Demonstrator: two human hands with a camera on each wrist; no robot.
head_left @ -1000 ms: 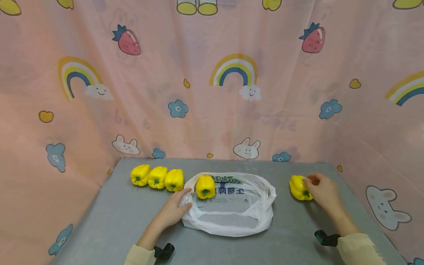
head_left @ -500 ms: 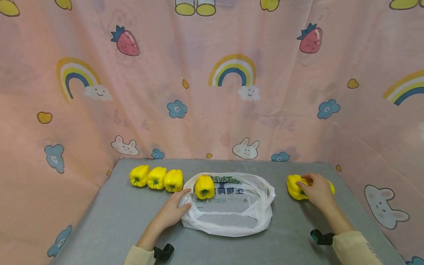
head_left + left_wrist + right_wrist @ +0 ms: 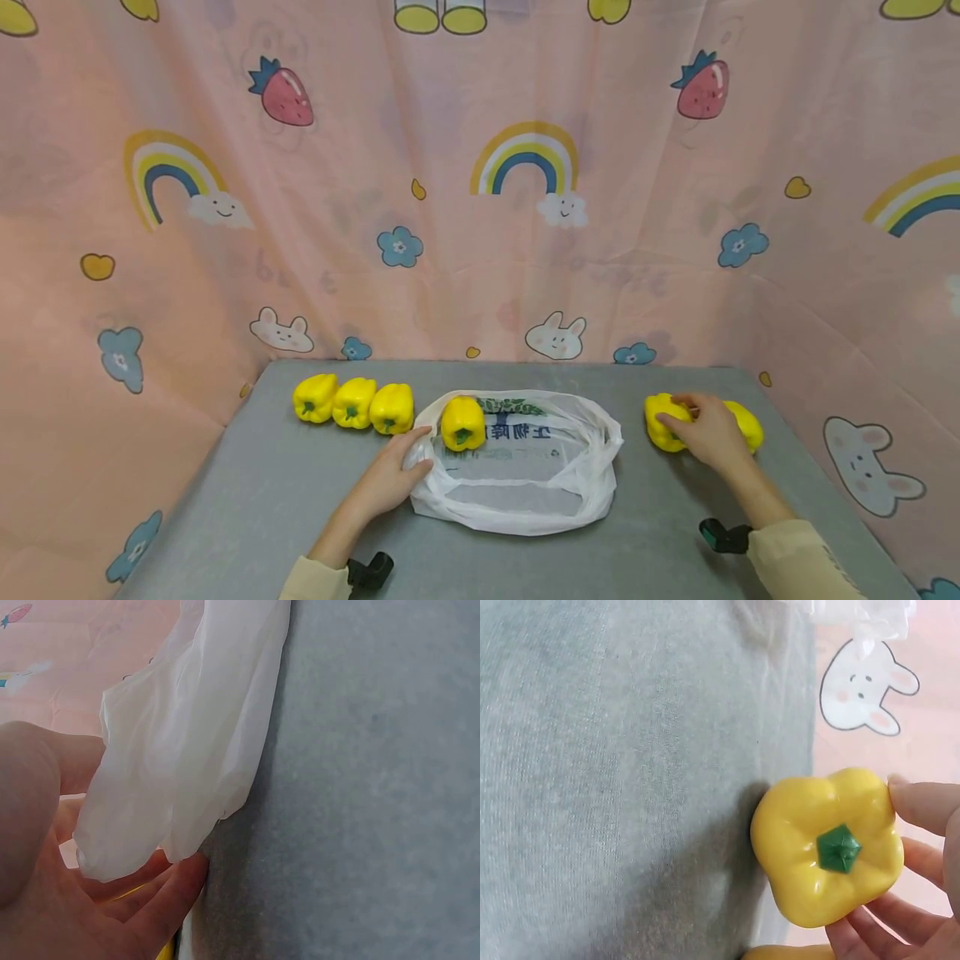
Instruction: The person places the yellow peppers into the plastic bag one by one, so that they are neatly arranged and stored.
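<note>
My right hand [image 3: 712, 429] grips a yellow bell pepper [image 3: 829, 847] with a green stem, thumb on one side and fingers on the other. A second yellow pepper [image 3: 746, 427] lies just right of that hand, partly hidden by it. My left hand [image 3: 393, 475] holds the left rim of a white plastic bag [image 3: 180, 742] between thumb and fingers. The bag's mouth gapes wide toward me in the head view. Inside it, near the left rim, sits another yellow pepper [image 3: 463, 423].
Left of the bag, a row of yellow peppers [image 3: 352, 404] stands near the back of the grey table [image 3: 225, 517]. A pink patterned curtain [image 3: 480, 275] hangs behind and along both sides. Black cameras are strapped at both wrists.
My right hand has shifted a little to the left with its pepper, and the pepper behind it has come into sight on the right. The left hand and bag stay in place.
</note>
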